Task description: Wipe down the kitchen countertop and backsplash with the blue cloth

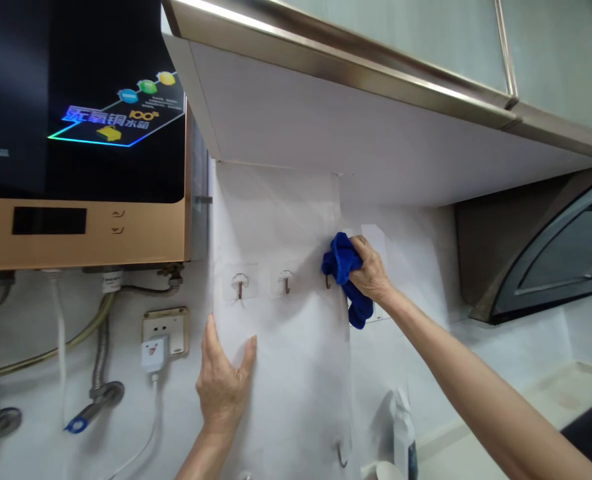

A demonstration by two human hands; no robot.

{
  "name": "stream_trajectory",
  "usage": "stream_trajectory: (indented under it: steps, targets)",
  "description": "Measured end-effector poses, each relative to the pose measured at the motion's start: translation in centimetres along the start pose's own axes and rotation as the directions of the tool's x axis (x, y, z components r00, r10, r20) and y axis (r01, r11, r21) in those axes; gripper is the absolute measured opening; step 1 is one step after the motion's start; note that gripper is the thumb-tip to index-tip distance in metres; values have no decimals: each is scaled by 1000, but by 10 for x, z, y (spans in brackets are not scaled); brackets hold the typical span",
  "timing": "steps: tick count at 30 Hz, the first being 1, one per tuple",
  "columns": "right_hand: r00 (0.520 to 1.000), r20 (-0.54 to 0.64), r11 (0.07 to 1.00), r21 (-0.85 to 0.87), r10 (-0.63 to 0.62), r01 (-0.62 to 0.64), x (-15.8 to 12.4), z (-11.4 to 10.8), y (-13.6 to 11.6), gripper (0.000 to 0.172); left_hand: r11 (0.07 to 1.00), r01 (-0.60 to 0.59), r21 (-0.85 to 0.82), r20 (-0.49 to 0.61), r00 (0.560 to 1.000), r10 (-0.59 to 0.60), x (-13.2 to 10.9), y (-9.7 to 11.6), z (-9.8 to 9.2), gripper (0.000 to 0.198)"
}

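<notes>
- Head view, centre of frame: cloth [345, 267], blue, bunched in the right hand [373, 272] and pressed against the white wall sheet [296, 360]. A tail of it hangs below the hand.
- Right hand: fingers curled shut round the wad, arm reaching in from the lower right.
- Left hand [222, 383], lower centre-left: open and flat, thumb spread, palm on the sheet, holding nothing.
- Handling, as I judge it: the cloth looks soft, limp and light, likely a pile fabric that grips rather than slips, and is not fragile. It is best held as a wad in the palm, with the loose tail gathered in so it does not snag.
- Hooks [239, 287] run in a row left of the cloth, and the nearest shows just at its left edge.
- Upper left: heater [81, 133], with a socket [166, 330] below it.
- Right edge: hood [551, 267].
- Bottom, right of centre: spray bottle [405, 433].
</notes>
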State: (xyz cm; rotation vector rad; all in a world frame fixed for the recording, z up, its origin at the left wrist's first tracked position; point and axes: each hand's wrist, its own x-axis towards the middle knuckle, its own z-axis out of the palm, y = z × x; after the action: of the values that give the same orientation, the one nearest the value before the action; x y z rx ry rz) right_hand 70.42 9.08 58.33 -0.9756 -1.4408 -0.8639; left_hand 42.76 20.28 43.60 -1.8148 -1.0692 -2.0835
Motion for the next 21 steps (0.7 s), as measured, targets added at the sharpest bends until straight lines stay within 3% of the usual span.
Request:
stream_trajectory:
  steps: [4, 9, 12, 15, 18, 21]
  targets:
    - [995, -67, 997, 46, 68, -65, -40, 10, -2, 15, 1000, -12, 23, -14, 1000, 13, 0, 1, 0, 93]
    - [995, -60, 996, 14, 86, -85, -118, 20, -15, 11, 999, -25, 39, -20, 999, 25, -1, 2, 1, 92]
    - [999, 3, 984, -170, 46, -45, -169, 24, -33, 31, 998, -25, 54, -16, 1000, 26, 0, 2, 1, 91]
    - [982, 181, 938, -327, -60, 118, -208, 26, -55, 53, 996, -48, 71, -30, 998, 50, 0, 0, 2, 91]
    - [967, 230, 933, -310, -111, 181, -217, 29, -71, 60, 994, -98, 56, -56, 993, 101, 0, -3, 4, 90]
    - [992, 65, 936, -330, -110, 125, -191, 34, -81, 60, 993, -113, 38, -61, 992, 115, -1, -5, 5, 87]
